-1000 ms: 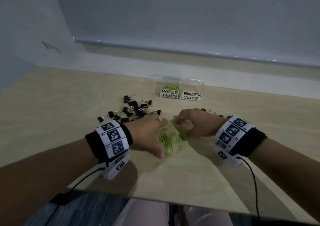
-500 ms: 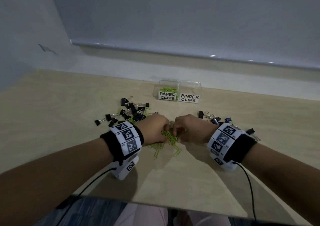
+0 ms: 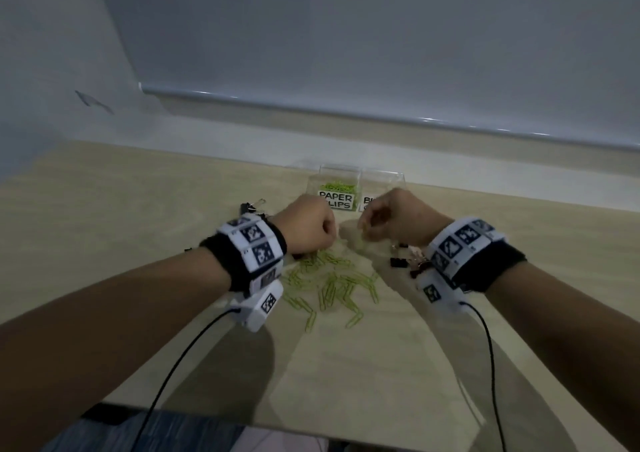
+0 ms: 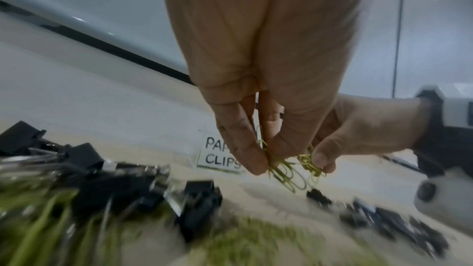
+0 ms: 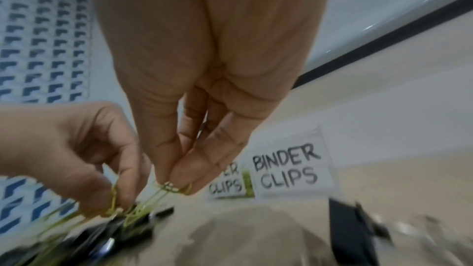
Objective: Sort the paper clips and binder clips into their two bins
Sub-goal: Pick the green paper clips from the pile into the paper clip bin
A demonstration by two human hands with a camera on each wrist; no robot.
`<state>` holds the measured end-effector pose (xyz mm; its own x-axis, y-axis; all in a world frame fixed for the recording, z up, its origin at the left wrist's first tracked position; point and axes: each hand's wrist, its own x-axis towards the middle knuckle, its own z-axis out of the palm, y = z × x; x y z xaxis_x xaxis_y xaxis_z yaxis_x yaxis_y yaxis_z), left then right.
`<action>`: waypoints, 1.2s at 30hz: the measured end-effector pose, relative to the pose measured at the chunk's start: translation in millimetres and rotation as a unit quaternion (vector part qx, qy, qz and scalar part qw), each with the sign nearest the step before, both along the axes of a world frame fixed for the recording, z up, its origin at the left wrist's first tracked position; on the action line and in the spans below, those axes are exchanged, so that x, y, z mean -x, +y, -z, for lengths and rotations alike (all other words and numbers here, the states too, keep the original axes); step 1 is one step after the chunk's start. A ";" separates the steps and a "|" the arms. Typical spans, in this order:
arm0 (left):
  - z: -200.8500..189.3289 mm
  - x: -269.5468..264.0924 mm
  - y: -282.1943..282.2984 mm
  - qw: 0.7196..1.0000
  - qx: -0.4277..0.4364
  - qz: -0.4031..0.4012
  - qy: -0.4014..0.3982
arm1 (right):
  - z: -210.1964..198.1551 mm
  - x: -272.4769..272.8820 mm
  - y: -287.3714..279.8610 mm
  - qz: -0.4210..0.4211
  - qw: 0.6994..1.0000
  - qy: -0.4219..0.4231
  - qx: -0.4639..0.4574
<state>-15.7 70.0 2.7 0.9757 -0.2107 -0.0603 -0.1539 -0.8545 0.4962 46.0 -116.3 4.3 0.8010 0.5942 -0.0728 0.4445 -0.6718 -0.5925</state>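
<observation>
My left hand [image 3: 311,228] pinches a small bunch of green paper clips [image 4: 286,171] above the table, shown close in the left wrist view. My right hand [image 3: 391,219] pinches another bunch of green paper clips [image 5: 174,187], just right of the left hand. Both hands hover in front of the two clear bins: the PAPER CLIPS bin [image 3: 337,188], which holds green clips, and the BINDER CLIPS bin [image 3: 384,183], partly hidden by my right hand. A loose pile of green paper clips [image 3: 332,282] lies on the table below my hands.
Black binder clips lie in two groups: one behind my left wrist [image 3: 252,205], one by my right wrist [image 3: 405,261]. The wooden table [image 3: 104,226] ends at a pale wall ledge [image 3: 346,105] behind the bins.
Both hands have risen from the pile and moved forward toward the bins, each carrying a pinch of green paper clips. The view has shifted closer to the bins.
</observation>
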 end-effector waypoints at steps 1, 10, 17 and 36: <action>-6.4 -8.0 2.5 1.000 0.012 -0.010 -0.012 | -5.6 -9.4 1.9 0.018 0.999 0.009 -0.029; -22.3 -93.9 5.1 0.989 0.031 -0.110 -0.096 | -14.6 -73.7 48.8 0.164 0.977 -0.089 -0.098; -17.9 -72.9 20.6 0.993 -0.009 -0.063 -0.097 | 0.7 -57.4 46.6 0.106 0.981 -0.163 -0.001; 29.4 46.3 27.5 0.987 -0.126 0.073 0.070 | 13.5 57.4 12.6 -0.152 0.970 -0.025 0.188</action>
